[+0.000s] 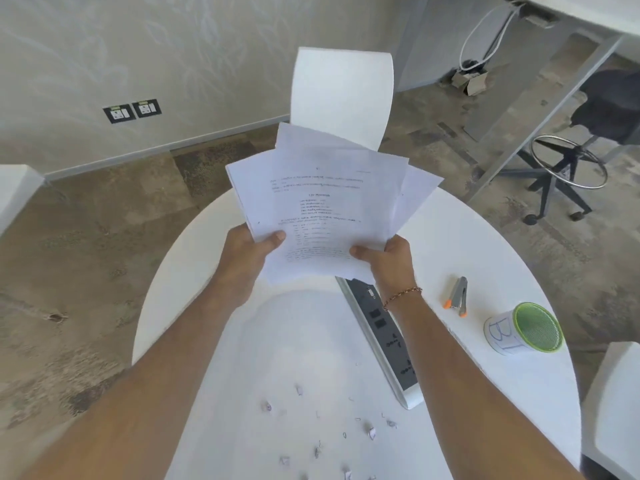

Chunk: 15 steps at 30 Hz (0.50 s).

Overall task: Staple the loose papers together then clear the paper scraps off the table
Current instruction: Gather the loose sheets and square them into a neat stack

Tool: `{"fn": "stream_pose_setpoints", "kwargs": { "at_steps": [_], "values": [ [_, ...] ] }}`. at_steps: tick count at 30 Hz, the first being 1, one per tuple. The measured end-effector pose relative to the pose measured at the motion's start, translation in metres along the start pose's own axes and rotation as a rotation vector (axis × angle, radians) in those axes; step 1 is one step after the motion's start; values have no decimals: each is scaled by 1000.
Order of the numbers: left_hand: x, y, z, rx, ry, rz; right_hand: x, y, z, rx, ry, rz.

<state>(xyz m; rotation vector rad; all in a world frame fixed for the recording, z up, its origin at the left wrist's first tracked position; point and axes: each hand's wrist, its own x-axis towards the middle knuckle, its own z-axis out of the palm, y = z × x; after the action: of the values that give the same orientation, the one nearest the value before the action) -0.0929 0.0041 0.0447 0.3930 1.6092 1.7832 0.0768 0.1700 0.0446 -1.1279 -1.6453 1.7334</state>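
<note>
Both hands grasp a fanned sheaf of loose papers (325, 209) above the white bench (485, 244): the left hand (249, 247) pinches its lower left edge, the right hand (388, 261) its lower right. One blank sheet curls upward behind. The stapler (459, 296) lies on the bench right of the right wrist, near a green cup (526, 329). Paper scraps (372, 433), and what may be bent staples, lie scattered at the near edge.

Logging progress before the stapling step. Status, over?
Left hand and right hand both grip the fanned papers above the table. Stapler untouched at right. Paper scraps still on table.
</note>
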Motion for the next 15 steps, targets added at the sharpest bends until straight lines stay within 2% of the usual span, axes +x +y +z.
{"fn": "stream_pose_setpoints", "kwargs": {
  "at_steps": [6, 10, 15],
  "values": [
    [-11, 15, 3, 24, 135, 102, -7, -6, 21, 89, 19, -34],
    [-19, 5, -4, 95, 148, 101, -14, 9, 29, 115, -6, 8],
    [-30, 1, -6, 47, 170, 78, -23, 20, 31, 68, -16, 28]
  ]
}}
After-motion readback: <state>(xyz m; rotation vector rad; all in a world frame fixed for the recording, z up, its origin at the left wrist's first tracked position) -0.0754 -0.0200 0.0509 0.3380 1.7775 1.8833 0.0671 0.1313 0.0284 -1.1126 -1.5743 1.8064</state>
